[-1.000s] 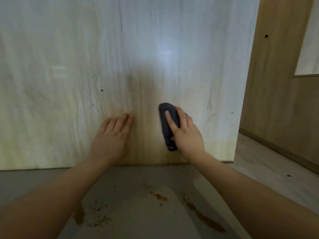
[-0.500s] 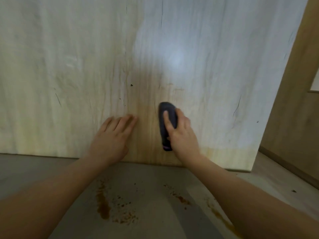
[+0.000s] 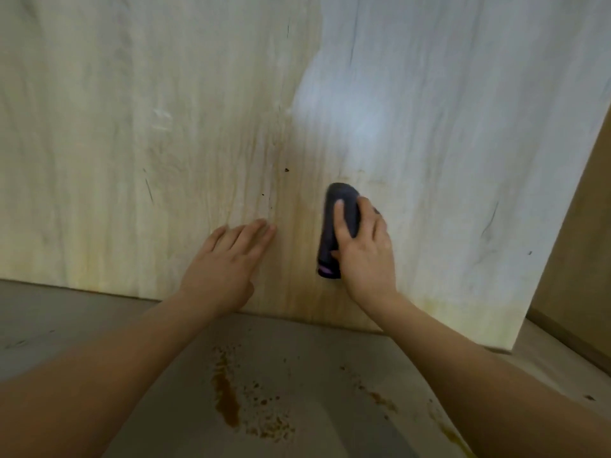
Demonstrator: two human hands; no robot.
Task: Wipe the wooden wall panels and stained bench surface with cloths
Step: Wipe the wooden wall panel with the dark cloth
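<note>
One dark cloth (image 3: 339, 226), folded into a pad, is pressed upright against the wooden wall panel (image 3: 165, 127) under the right hand (image 3: 363, 252), whose fingers curl over it. Just beside it, the left hand (image 3: 224, 266) lies flat on the panel, fingers straight. Below both hands, brown stains (image 3: 228, 395) mark the tabletop (image 3: 66, 325).

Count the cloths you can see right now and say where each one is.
1. A dark folded cloth is held against the wooden wall panel by the right hand. The left hand rests flat on the panel with no cloth. Others may lie out of view.
</note>
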